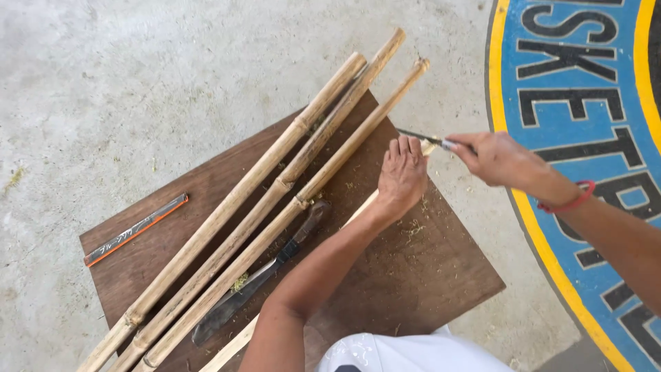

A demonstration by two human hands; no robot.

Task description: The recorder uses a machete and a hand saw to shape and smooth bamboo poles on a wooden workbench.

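My left hand (401, 173) presses palm-down on a thin pale bamboo strip (359, 211) that lies across the brown wooden board (413, 275). My right hand (497, 158) holds a small dark-bladed knife (421, 137) with its tip near the strip's far end, just beyond my left fingers. A red band (570, 202) circles my right wrist. Three long bamboo poles (275, 189) lie side by side diagonally on the board, left of my hands.
A large machete with a dark handle (258, 279) lies on the board beside the poles. A flat orange-and-black bar (135, 229) rests at the board's left corner. Grey concrete floor (103, 83) surrounds it, with a blue and yellow painted emblem (578, 89) at right.
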